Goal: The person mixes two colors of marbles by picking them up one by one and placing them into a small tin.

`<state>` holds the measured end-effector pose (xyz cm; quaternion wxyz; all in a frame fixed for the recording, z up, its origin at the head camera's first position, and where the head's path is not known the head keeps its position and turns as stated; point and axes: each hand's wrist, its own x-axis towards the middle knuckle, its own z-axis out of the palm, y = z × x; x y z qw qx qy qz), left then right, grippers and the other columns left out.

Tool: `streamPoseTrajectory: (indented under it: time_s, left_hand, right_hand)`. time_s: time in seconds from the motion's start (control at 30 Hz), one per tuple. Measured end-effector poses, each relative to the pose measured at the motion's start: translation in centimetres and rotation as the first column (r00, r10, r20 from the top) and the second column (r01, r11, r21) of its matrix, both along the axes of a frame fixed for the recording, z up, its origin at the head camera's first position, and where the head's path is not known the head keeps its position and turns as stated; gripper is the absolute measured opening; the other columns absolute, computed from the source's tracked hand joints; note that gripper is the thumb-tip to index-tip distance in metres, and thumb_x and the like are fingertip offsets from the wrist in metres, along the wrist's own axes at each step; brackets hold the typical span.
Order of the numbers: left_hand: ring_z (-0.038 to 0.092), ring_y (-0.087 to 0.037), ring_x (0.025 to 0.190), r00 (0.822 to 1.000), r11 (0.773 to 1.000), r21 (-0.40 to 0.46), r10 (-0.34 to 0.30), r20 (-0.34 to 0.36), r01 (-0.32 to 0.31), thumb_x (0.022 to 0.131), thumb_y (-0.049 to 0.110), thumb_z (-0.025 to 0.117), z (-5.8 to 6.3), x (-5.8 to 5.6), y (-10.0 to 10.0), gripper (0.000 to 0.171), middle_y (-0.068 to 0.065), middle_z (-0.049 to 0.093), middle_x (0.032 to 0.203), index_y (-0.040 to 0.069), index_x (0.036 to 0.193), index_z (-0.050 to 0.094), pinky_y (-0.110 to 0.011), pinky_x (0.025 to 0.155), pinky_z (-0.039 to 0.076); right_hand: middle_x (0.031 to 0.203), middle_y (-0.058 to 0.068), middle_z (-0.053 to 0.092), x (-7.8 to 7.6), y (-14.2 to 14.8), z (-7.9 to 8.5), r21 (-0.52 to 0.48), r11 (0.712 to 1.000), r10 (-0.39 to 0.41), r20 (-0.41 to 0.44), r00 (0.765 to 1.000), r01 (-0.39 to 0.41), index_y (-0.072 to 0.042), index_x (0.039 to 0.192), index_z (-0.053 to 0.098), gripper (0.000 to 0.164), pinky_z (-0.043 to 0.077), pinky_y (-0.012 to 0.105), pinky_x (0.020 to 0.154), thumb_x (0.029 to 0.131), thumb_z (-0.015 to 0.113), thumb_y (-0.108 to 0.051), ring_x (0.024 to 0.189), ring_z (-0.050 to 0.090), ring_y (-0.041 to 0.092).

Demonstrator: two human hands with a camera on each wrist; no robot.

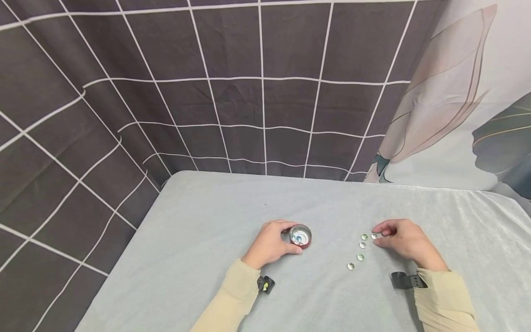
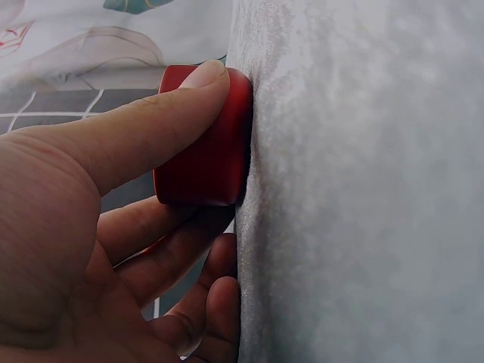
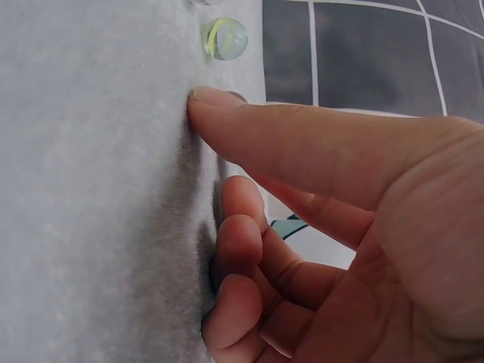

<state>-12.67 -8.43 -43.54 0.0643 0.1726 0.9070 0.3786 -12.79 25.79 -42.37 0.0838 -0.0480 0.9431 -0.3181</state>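
My left hand (image 1: 271, 242) holds a small round tin (image 1: 308, 242), red outside and silvery inside, upright on the cloth. Several marbles (image 1: 299, 238), some clear and one blue, lie in it. In the left wrist view the thumb lies along the red tin (image 2: 200, 159), with fingers on its far side. My right hand (image 1: 404, 240) has its thumb and index finger around a clear marble (image 1: 374, 236) at the cloth; the thumb hides most of it in the right wrist view. Beside it, a glass marble with a yellow-green swirl (image 3: 225, 39) sits close to the thumb tip.
A loose line of marbles runs toward the front: a green one (image 1: 364, 237), a clear one (image 1: 362, 245), another green one (image 1: 360, 257) and a clear one (image 1: 351, 266). Pale grey cloth (image 1: 207, 221) covers the table. Behind hangs a dark gridded curtain (image 1: 236, 101).
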Motion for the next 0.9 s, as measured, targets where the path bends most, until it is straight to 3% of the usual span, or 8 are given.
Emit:
streamPoseTrajectory:
  time_s: [0.63, 0.9]
  left_hand:
    - [0.06, -0.023, 0.12, 1.0, 1.0, 0.014, 0.001, -0.011, -0.001, 0.071, 0.025, 0.092, -0.15, -0.09, -0.07, 0.057, 0.001, 0.071, 0.123, 0.013, 0.124, 0.072, -0.037, 0.106, 0.045]
    - [0.06, -0.023, 0.12, 1.0, 1.0, 0.007, 0.0, -0.012, 0.0, 0.071, 0.025, 0.092, -0.15, -0.1, -0.09, 0.058, 0.001, 0.071, 0.123, 0.013, 0.124, 0.072, -0.037, 0.106, 0.045]
  right_hand:
    - [0.083, -0.002, 0.064, -0.17, 0.0, 0.11, 0.0, 1.0, -0.027, 0.041, 0.999, 0.027, -0.007, 0.096, 0.075, 0.021, 0.042, 0.032, 0.068, 0.081, 0.082, -0.019, 0.078, 0.052, 0.016]
    - [0.081, -0.003, 0.062, -0.05, -0.08, 0.21, -0.005, 0.999, -0.036, 0.034, 0.999, 0.036, -0.007, 0.095, 0.075, 0.02, 0.04, 0.028, 0.064, 0.082, 0.081, -0.02, 0.075, 0.051, 0.014]
